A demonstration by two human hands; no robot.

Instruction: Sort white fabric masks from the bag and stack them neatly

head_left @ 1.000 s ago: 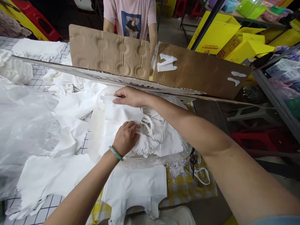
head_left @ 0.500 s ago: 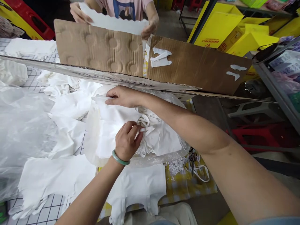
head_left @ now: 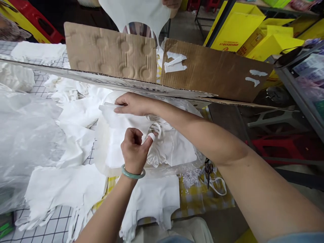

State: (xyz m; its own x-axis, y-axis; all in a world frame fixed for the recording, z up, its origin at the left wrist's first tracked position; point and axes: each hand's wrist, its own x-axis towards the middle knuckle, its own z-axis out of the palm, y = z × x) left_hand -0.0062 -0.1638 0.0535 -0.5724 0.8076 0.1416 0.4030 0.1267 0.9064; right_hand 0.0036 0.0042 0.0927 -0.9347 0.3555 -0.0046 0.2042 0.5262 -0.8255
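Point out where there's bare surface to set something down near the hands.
Little is bare. One free patch is the yellow checked cloth, between the scissors and the table's front edge. Another is the grid mat at lower left. Around the left hand and right hand, white bags crowd everything.

- Two bare hands of the person wearing the camera: the left hand (head_left: 134, 152) and the right hand (head_left: 133, 104).
- One green bangle (head_left: 133, 174), on the left wrist.
- One hand of another person (head_left: 172, 3), at the top edge, holding one white bag (head_left: 134, 13).
- Two brown cardboard flaps (head_left: 111, 50), standing side by side.
- One pair of scissors (head_left: 209, 170) on the yellow checked cloth (head_left: 202, 199).
- One stack of white bags (head_left: 121, 131) under the two hands; the loose white bags around it are too jumbled to count.
- Several yellow boxes (head_left: 235, 30), at least three.
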